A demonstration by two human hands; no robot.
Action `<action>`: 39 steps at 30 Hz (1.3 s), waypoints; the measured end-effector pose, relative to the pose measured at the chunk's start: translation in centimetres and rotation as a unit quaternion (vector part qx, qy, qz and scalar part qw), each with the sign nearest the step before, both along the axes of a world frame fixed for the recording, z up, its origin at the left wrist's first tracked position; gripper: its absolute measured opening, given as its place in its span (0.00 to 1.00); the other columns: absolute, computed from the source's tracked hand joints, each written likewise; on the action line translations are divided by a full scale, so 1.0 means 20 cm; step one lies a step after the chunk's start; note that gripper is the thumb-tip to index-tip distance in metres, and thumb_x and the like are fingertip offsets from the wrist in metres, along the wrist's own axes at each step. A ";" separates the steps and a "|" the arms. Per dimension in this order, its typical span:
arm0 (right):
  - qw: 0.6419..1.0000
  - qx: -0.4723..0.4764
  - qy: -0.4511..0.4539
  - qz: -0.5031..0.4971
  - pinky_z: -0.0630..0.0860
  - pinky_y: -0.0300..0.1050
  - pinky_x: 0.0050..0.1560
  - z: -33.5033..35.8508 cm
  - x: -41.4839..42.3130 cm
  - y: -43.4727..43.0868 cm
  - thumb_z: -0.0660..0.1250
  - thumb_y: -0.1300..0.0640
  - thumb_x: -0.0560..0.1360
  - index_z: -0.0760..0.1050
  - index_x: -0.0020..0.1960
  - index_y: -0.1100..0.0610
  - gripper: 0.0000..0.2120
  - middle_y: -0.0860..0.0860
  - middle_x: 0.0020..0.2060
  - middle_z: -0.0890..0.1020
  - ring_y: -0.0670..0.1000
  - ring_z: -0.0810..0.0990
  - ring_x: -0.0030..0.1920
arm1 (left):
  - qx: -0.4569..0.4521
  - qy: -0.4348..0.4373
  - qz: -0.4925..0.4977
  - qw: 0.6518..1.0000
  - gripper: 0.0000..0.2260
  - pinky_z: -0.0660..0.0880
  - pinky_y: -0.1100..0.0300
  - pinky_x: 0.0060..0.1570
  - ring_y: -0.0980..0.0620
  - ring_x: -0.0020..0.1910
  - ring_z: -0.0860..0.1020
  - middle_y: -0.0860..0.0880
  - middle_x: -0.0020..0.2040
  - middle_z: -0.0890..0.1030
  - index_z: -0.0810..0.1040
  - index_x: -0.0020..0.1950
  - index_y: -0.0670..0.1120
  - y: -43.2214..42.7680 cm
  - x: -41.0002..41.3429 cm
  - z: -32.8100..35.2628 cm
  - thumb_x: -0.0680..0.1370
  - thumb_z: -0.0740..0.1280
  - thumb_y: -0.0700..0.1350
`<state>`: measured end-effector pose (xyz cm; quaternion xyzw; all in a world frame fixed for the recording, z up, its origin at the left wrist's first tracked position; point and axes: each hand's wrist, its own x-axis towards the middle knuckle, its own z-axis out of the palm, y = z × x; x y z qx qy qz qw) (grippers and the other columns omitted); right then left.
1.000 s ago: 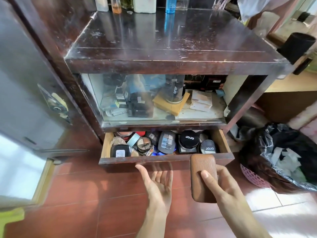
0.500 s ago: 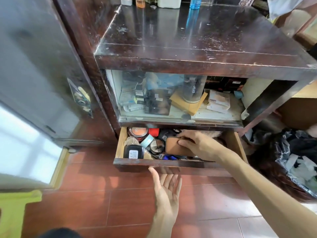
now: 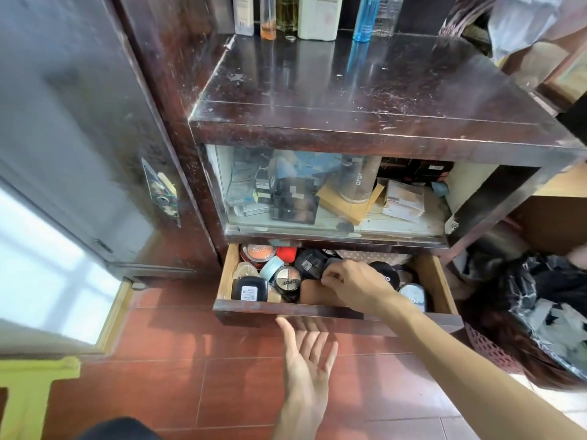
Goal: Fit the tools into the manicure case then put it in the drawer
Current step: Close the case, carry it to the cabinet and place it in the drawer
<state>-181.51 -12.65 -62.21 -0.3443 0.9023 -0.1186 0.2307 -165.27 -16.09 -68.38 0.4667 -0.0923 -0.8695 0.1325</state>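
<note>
Partly hidden: manicure case (image 3: 317, 292) under right hand (image 3: 359, 285)

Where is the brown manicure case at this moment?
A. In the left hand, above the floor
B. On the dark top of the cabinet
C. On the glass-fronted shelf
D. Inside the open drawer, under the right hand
D: the brown manicure case lies among the cosmetics in the open drawer, with the right hand on it; the left hand is open and empty.

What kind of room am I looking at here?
Probably a bedroom or dressing corner at home: a dark wooden vanity stand with toiletry bottles on top, and an open drawer crammed with makeup compacts.
</note>
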 end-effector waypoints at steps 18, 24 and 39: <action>0.855 -0.263 -0.157 -0.419 0.78 0.47 0.47 -0.09 0.33 0.87 0.73 0.33 0.69 0.85 0.44 0.53 0.22 0.43 0.40 0.90 0.43 0.88 0.41 | 0.017 -0.044 0.073 0.996 0.42 0.71 0.41 0.72 0.37 0.75 0.69 0.31 0.73 0.68 0.56 0.81 0.36 -0.26 0.11 0.19 0.78 0.61 0.63; 0.861 -0.280 -0.076 -0.418 0.73 0.42 0.40 -0.19 0.33 0.76 0.73 0.30 0.65 0.83 0.40 0.51 0.23 0.34 0.38 0.86 0.37 0.84 0.40 | 0.068 -0.049 0.095 0.992 0.32 0.71 0.44 0.70 0.30 0.74 0.69 0.30 0.71 0.68 0.62 0.79 0.42 -0.40 0.16 0.23 0.81 0.63 0.58; 0.871 -0.287 0.010 -0.399 0.70 0.37 0.36 -0.24 0.24 0.71 0.72 0.33 0.69 0.80 0.38 0.49 0.19 0.42 0.32 0.84 0.42 0.82 0.38 | 0.117 0.015 0.089 0.989 0.34 0.70 0.47 0.73 0.35 0.72 0.72 0.30 0.71 0.70 0.63 0.80 0.48 -0.44 0.14 0.20 0.77 0.69 0.55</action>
